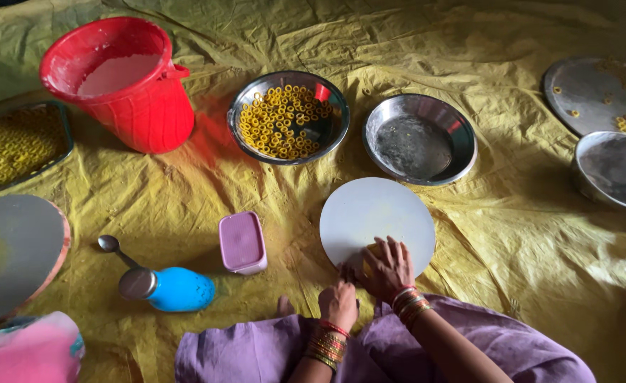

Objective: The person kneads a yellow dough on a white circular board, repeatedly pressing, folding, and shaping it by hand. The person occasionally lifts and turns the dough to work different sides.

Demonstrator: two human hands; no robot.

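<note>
On round white board [377,213], yellow dough [371,250] under right hand [387,269], left hand [338,303] beside

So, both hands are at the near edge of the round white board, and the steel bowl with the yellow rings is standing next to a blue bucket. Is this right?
Not quite: the bucket is red, not blue, as the head view shows. The rest holds: the left hand and right hand are at the near edge of the round white board, and the steel bowl with yellow rings stands next to that bucket.
</note>
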